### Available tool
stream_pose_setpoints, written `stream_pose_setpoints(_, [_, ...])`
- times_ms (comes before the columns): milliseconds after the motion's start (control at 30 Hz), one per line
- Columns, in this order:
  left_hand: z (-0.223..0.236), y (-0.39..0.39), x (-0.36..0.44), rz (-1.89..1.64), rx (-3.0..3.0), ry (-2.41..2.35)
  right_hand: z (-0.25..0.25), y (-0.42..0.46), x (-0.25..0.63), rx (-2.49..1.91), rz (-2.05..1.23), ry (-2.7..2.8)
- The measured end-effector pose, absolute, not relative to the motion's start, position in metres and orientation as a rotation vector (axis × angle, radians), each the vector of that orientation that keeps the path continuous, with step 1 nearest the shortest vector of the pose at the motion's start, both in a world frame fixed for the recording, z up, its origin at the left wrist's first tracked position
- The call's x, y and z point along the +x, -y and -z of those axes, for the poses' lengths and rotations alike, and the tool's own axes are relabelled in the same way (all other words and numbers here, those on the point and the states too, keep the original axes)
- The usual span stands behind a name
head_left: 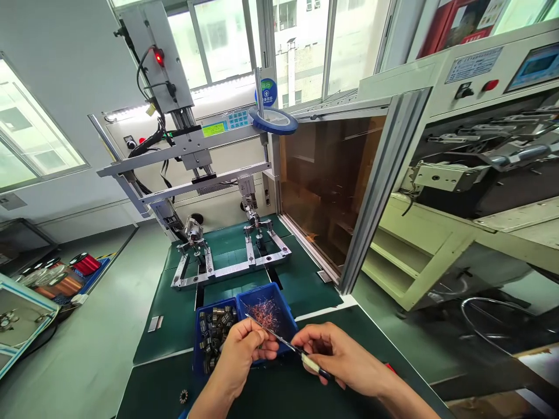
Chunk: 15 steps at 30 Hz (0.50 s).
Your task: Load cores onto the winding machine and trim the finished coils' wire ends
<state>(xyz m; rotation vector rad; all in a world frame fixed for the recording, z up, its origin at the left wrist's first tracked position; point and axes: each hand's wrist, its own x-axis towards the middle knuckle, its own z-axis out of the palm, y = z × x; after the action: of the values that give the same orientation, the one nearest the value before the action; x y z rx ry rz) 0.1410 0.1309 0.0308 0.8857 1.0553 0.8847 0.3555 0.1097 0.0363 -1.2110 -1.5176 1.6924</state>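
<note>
Over the near edge of two blue bins, my right hand grips a slim pointed tool with a thin steel shaft and a black and cream handle. The shaft slants up and left to my left hand. Its thumb and fingers are pinched together beside the shaft; whether they hold the shaft or some small piece is hidden. Behind my hands, the right blue bin contains a tangle of copper wire scraps. Several dark metal motor cores fill the left blue bin.
A single small ring-shaped core lies on the green table at front left. Beyond the bins stands a metal fixture frame under a gantry machine. An aluminium post with a brown panel borders the right side. Wire spools sit on the left.
</note>
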Motion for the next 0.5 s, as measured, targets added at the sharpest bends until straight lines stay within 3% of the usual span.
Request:
stream_pose_setpoints(333, [-0.033,-0.099,0.119,-0.967,0.923,-1.074,-0.035,-0.099,0.352,-1.215,-1.720,1.449])
stream_pose_setpoints(500, [-0.026,-0.061,0.046,-1.375,1.144,-1.365,0.008,-0.087,0.385,-1.592,-1.159,1.487])
